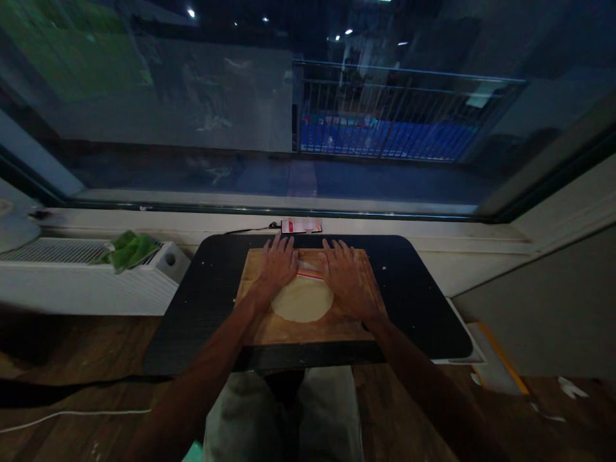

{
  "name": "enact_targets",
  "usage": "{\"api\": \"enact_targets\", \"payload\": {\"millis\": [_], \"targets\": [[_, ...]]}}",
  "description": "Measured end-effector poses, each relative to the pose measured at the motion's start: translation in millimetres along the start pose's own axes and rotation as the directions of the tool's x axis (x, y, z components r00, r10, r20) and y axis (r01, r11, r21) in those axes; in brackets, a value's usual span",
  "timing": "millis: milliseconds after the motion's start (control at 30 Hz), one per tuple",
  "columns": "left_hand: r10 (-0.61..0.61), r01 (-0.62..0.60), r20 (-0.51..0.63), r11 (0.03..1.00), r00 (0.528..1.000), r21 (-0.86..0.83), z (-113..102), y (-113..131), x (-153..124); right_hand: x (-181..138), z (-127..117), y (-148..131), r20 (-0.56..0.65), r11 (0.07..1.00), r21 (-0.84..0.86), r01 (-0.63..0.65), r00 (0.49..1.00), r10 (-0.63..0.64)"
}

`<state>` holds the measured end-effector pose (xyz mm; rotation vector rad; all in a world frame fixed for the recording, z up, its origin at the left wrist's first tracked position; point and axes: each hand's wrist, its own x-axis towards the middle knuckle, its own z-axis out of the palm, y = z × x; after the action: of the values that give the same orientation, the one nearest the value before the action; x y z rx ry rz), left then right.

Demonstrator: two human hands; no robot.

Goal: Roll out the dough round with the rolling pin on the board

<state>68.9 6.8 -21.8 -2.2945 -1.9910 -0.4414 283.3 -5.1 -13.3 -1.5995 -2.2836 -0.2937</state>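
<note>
A flat, pale round of dough (302, 301) lies on a wooden cutting board (312, 332). Across its far part is a light object with red and orange stripes (310, 274), visible only between my hands; its ends are hidden, so I cannot tell its full shape. My left hand (279, 262) rests palm down over the left end of this striped object, fingers stretched forward. On the other side, my right hand (342, 266) lies over its right end in the same way, fingers extended and slightly apart. Neither hand has its fingers wrapped round anything.
The board sits on a black table (418, 301) against a window sill (385, 230). A phone-like item (301, 225) with a cord is on the sill. Left stands a white radiator (96, 282) with a green cloth (132, 250). A white cable (77, 412) crosses the floor.
</note>
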Motion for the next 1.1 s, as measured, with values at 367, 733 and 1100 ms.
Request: {"api": "enact_targets", "payload": {"millis": [367, 733, 1100], "targets": [[0.174, -0.174, 0.015, 0.985, 0.985, 0.001, 14, -10, 60, 13, 0, 3, 0.041, 0.992, 0.017, -0.128, 0.991, 0.127], [0.196, -0.207, -0.087, 0.966, 0.977, -0.154, 18, -21, 44, -22, 0, -37, 0.114, 0.998, 0.015, -0.054, 0.992, 0.052], [-0.315, 0.286, 0.035, 0.804, 0.948, -0.522, 2, -62, -15, -31, -3, -34, 0.130, 0.999, 0.016, -0.029, 0.991, 0.026]]}}
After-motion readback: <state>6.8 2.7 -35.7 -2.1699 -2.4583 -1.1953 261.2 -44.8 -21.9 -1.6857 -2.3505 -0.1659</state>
